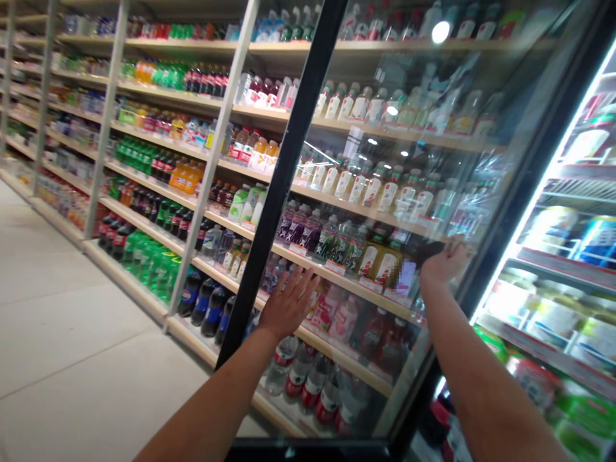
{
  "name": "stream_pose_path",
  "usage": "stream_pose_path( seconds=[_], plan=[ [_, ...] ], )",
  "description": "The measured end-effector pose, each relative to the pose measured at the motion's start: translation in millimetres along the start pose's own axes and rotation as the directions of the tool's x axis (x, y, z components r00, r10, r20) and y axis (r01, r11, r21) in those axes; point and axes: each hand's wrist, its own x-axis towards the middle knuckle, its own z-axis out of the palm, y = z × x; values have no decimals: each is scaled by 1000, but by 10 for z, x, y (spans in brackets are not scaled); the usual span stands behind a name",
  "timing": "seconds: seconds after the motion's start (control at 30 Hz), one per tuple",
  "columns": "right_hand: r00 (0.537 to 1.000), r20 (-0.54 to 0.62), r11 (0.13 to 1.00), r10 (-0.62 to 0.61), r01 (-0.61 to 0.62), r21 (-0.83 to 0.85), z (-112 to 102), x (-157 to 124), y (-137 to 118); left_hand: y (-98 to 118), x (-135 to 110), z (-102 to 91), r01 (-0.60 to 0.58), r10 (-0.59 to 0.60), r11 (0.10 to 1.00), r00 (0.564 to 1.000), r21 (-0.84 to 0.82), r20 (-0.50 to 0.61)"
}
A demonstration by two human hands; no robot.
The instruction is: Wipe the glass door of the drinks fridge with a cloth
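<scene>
A glass cooler door [394,160] with a black frame stands swung open in front of me. My left hand [287,303] lies flat against the glass near the door's left frame bar [283,179], fingers spread. My right hand [445,262] rests on the glass near the door's right edge, fingers stretched out, with a dark object I cannot name just left of it. Neither hand holds anything I can see. Through the glass show shelves of bottled drinks [356,183].
The lit cooler interior [568,269] at the right holds cans and bottles on wire shelves. Long open shelves of soft drinks [158,167] run along the aisle to the left. Pale tiled floor [72,333] lies at the lower left.
</scene>
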Motion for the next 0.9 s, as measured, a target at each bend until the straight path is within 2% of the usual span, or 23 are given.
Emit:
stream_pose_path(
  seconds=[0.07,0.13,0.23,0.33,0.4,0.43,0.47,0.53,0.6,0.67,0.73,0.8,0.83,0.9],
  plan=[
    [996,9,996,-85,85,13,187,-81,-279,1,6,-3,2,-2,1000,1000,-7,-6],
    [961,68,963,-267,263,63,396,-276,-663,1,15,-12,6,-6,1000,1000,-16,-10],
    [827,183,841,-532,490,230,664,-711,-1327,-2,25,-20,13,-13,999,1000,-30,-20],
    [662,322,736,-677,594,325,848,-1035,-1890,-11,20,-8,14,-15,999,1000,-43,-25],
    [574,373,683,-729,645,342,934,-1041,-2118,-18,8,9,14,-15,998,1000,-54,-16],
    [552,381,668,-742,663,339,968,-971,-2178,-22,2,17,15,-16,998,1000,-59,-11],
    [551,378,664,-744,673,325,998,-856,-2201,-25,-4,25,15,-15,998,1000,-59,-4],
    [605,344,692,-718,670,269,1033,-526,-2136,-28,-14,35,16,-16,998,1000,-53,4],
    [699,286,753,-656,632,183,1022,-137,-1933,-29,-17,37,15,-15,999,1000,-47,7],
    [792,218,820,-570,564,91,941,222,-1615,-28,-16,32,12,-11,999,1000,-47,13],
    [880,155,891,-450,454,11,779,487,-1224,-25,-11,26,13,-12,999,1000,-47,18],
    [961,81,961,-266,271,-54,551,628,-812,-21,-7,22,17,-16,999,1000,-47,23],
    [984,47,982,-170,174,-76,425,656,-617,-20,-6,22,19,-18,999,1000,-49,24],
    [998,6,994,-58,59,-94,190,659,-281,-17,-5,23,21,-19,998,1000,-51,24]
  ],
)
